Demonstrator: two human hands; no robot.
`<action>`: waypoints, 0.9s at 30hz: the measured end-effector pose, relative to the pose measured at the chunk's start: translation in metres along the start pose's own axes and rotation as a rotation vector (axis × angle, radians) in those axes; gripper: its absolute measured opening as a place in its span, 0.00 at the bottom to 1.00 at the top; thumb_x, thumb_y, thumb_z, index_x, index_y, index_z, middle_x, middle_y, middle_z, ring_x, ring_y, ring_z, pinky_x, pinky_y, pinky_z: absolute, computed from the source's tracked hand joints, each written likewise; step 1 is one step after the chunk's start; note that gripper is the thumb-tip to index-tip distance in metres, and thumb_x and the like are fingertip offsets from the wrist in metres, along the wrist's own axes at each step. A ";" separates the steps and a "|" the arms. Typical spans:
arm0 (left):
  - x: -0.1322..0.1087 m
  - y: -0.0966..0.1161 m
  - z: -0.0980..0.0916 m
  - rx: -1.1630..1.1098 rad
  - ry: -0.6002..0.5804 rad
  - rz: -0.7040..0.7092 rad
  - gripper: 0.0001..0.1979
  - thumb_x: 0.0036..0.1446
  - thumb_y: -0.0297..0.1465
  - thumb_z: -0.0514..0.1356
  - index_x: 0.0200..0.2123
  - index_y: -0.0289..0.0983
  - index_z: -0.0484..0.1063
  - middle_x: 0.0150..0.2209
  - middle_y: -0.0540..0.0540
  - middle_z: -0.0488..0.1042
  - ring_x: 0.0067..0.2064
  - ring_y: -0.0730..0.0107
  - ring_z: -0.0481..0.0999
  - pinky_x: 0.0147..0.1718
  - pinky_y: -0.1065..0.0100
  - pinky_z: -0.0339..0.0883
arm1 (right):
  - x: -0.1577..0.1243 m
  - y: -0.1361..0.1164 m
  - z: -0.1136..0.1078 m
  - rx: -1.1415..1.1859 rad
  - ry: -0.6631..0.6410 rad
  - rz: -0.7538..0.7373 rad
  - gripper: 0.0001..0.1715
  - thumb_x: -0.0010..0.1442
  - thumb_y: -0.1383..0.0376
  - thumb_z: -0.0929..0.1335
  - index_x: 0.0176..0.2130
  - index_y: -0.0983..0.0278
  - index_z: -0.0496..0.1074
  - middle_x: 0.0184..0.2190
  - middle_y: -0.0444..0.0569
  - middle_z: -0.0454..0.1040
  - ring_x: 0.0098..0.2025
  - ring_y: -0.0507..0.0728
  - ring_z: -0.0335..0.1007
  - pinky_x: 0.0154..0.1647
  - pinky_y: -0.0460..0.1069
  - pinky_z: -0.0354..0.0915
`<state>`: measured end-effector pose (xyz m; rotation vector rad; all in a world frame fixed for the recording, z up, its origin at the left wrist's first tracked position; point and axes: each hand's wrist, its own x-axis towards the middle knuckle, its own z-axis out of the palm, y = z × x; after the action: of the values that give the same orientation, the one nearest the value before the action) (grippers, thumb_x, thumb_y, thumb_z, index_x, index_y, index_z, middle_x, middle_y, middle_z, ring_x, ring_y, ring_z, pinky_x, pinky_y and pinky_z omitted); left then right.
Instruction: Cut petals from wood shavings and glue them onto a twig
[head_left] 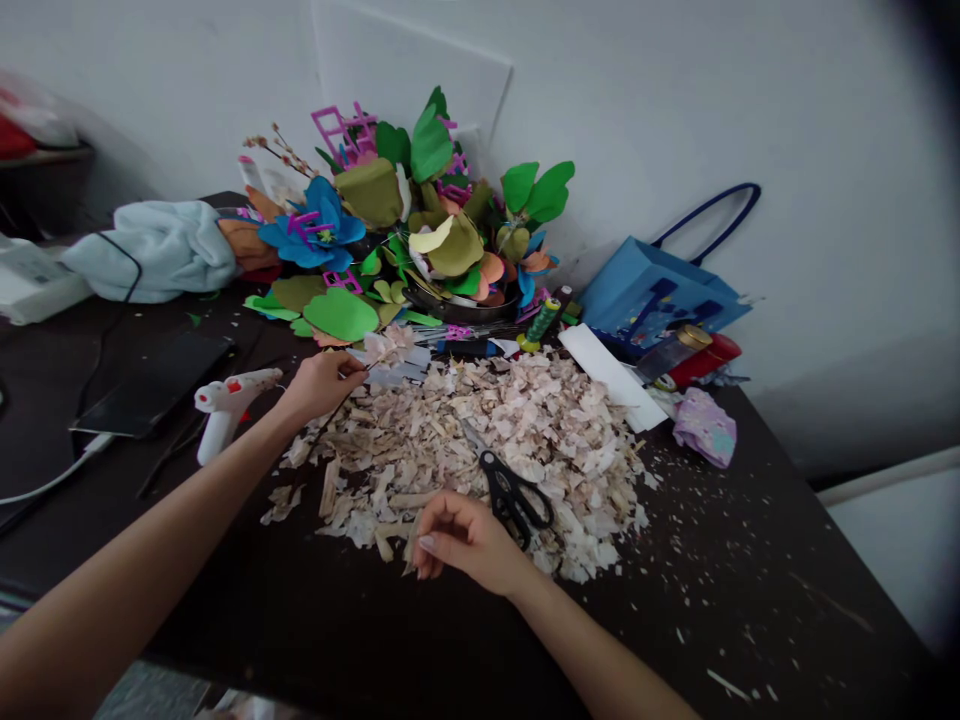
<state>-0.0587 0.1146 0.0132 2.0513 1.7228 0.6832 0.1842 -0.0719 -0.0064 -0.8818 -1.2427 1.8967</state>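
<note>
My left hand [324, 385] is closed in a pinch on a thin, dark flower stem; pale pink petals [394, 345] show just past the fingertips. In front of me, my right hand [457, 540] is curled shut at the near edge of a heap of pale, dry petal-like scraps [555, 420]. A thin beige piece shows beneath its fingers, but I cannot tell whether they grip it. Black-handled scissors [517, 495] lie on the heap, just behind my right hand. Left of my left hand is a white glue gun [229, 405] with red parts.
Fabric-like flowers and leaves [450, 245] crowd the back of the dark table [675, 620]. A blue bag [660, 295], a white strip [611, 375] and thread spools [540, 325] stand right. A dark tablet-like slab [157, 385], cables and light-blue cloth [165, 250] lie left.
</note>
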 end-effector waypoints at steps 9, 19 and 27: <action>-0.005 0.005 -0.008 0.025 0.029 0.005 0.16 0.49 0.41 0.55 0.32 0.38 0.78 0.35 0.43 0.82 0.34 0.58 0.79 0.35 0.67 0.67 | -0.001 -0.005 0.000 -0.018 0.011 -0.013 0.19 0.57 0.53 0.72 0.34 0.64 0.66 0.26 0.44 0.75 0.25 0.49 0.71 0.26 0.44 0.67; -0.062 0.042 -0.044 0.060 0.159 0.140 0.16 0.55 0.40 0.55 0.38 0.37 0.76 0.30 0.45 0.78 0.28 0.64 0.74 0.33 0.66 0.65 | -0.007 -0.025 -0.011 -0.490 0.167 -0.143 0.10 0.64 0.60 0.65 0.37 0.63 0.72 0.32 0.48 0.73 0.29 0.53 0.72 0.29 0.47 0.65; -0.091 0.059 -0.063 -0.078 -0.031 0.192 0.14 0.55 0.43 0.56 0.36 0.43 0.77 0.32 0.46 0.80 0.29 0.64 0.75 0.31 0.64 0.68 | -0.010 -0.042 -0.016 -0.894 0.357 -0.288 0.01 0.61 0.67 0.66 0.35 0.62 0.69 0.41 0.51 0.69 0.33 0.54 0.68 0.32 0.48 0.64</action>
<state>-0.0604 0.0131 0.0867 2.1786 1.4712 0.7593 0.2100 -0.0606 0.0294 -1.3150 -1.8741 0.8573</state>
